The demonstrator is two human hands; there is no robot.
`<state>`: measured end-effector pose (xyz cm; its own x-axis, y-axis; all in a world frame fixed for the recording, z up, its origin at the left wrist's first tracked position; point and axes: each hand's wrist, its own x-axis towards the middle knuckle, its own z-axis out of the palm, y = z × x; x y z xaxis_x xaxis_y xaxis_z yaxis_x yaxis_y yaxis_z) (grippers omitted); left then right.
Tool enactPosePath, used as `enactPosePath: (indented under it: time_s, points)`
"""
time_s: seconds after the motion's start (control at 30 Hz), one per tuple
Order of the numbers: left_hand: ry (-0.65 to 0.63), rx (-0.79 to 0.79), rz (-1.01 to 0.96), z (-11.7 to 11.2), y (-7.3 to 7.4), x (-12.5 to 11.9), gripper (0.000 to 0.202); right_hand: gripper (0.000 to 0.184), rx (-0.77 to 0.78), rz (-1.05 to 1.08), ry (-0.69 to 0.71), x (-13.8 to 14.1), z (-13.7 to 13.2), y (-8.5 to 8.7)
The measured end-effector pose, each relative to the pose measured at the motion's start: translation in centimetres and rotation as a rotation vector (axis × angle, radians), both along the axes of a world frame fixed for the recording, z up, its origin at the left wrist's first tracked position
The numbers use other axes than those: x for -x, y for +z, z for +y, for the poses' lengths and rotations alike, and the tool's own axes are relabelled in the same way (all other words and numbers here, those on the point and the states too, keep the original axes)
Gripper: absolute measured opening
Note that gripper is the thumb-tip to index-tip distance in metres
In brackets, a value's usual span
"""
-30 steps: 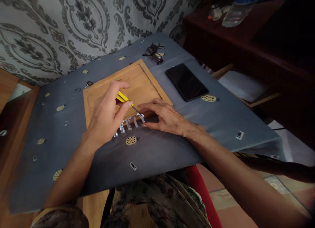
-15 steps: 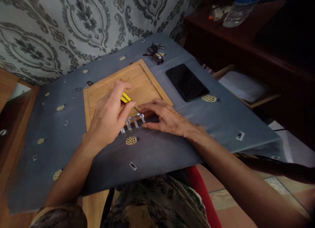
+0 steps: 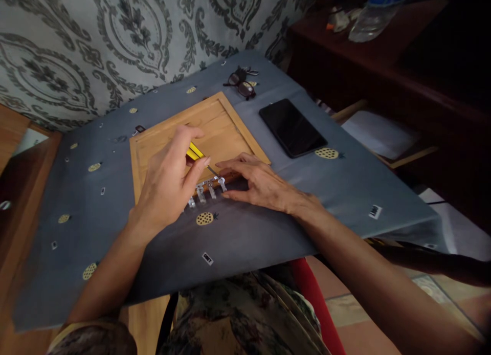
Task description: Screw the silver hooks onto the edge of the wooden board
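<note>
In my left hand point(image 3: 166, 176) is a screwdriver point(image 3: 196, 151) with a yellow and black handle, its shaft slanting down to the right. The tip meets the right end of a shiny hook rack point(image 3: 210, 186) with several hooks. That rack lies along the near edge of a framed wooden board point(image 3: 218, 130). My right hand point(image 3: 259, 183) steadies the rack's right end, thumb below by the last hook and fingers above on the board's edge. The rack's left end is partly hidden behind my left hand.
The grey-blue cloth on the table point(image 3: 245, 242) has a pineapple print. A black phone point(image 3: 292, 127) lies right of the board, with sunglasses point(image 3: 241, 85) and keys point(image 3: 249, 72) farther back. A plastic bottle point(image 3: 374, 20) stands on the dark furniture at right.
The screwdriver's handle has turned slightly within my left hand. Both hands, the rack and the board stay in nearly the same place.
</note>
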<state>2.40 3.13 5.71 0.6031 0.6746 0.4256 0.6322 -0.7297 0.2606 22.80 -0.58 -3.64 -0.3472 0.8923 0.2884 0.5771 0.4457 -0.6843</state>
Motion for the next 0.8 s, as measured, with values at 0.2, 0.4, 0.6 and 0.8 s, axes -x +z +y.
enactPosePath:
  time_s: [0.2,0.4,0.6,0.8]
  points:
    - [0.006,-0.001,0.001,0.1,0.0,-0.1,0.028,0.056,-0.007,0.015,0.01,0.0,-0.1,-0.1]
    - [0.006,-0.076,0.035,0.0,0.2,-0.4,0.028,0.055,-0.01,0.024,0.004,0.0,-0.1,-0.1]
    - [0.002,-0.088,0.081,0.3,0.4,-0.8,0.026,0.053,-0.005,0.017,0.01,0.0,0.0,-0.1]
    - [0.011,0.005,0.026,0.5,0.2,-1.2,0.033,0.052,-0.008,0.003,0.002,0.0,0.0,0.0]
